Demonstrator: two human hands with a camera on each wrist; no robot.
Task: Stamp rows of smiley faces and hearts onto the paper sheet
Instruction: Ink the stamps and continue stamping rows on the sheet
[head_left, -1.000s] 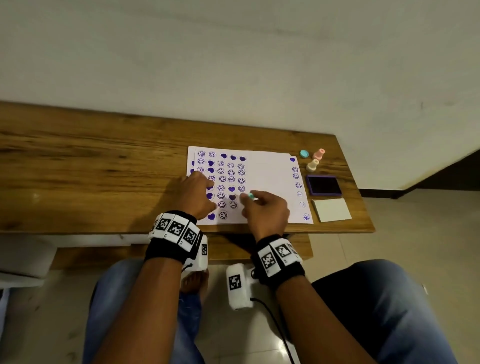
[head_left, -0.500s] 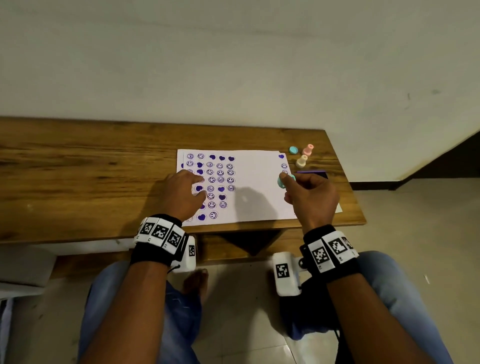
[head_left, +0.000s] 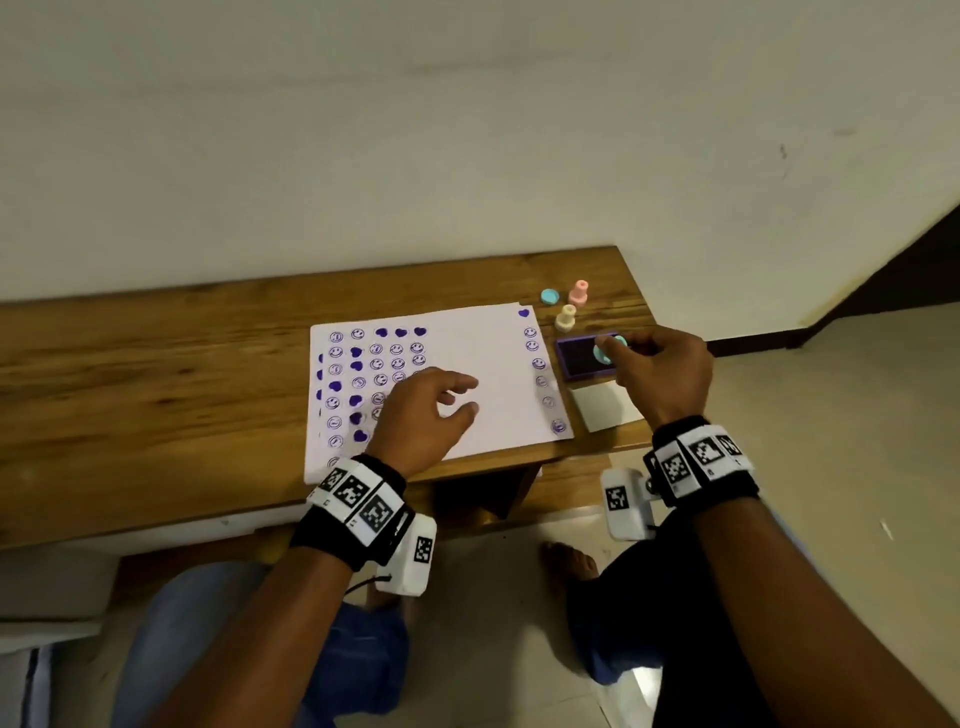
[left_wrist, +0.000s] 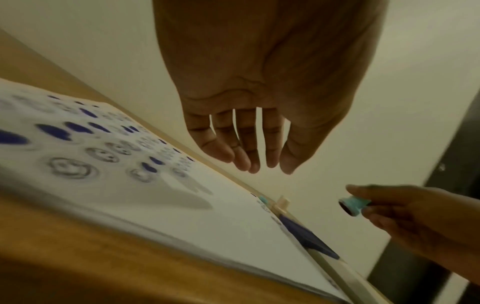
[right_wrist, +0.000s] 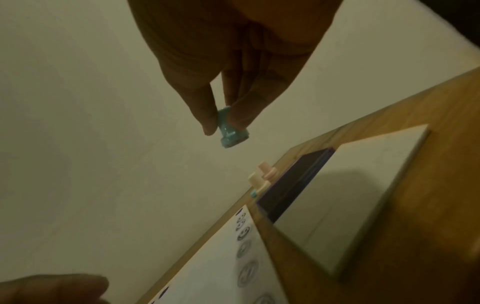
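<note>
A white paper sheet lies on the wooden table, with purple smileys and hearts in columns on its left part and one column along its right edge. My right hand pinches a small teal stamp by its handle, held in the air above the purple ink pad; the stamp shows in the right wrist view, face down. My left hand hovers over the sheet with relaxed, straight fingers, holding nothing.
A pink stamp, a cream stamp and a teal cap stand behind the ink pad. The pad's white lid lies near the table's front right corner. A wall rises right behind the table.
My right hand carried the teal stamp from the sheet's middle rightward to above the ink pad. My left hand lifted off the stamped columns and shifted right. The camera view tilted.
</note>
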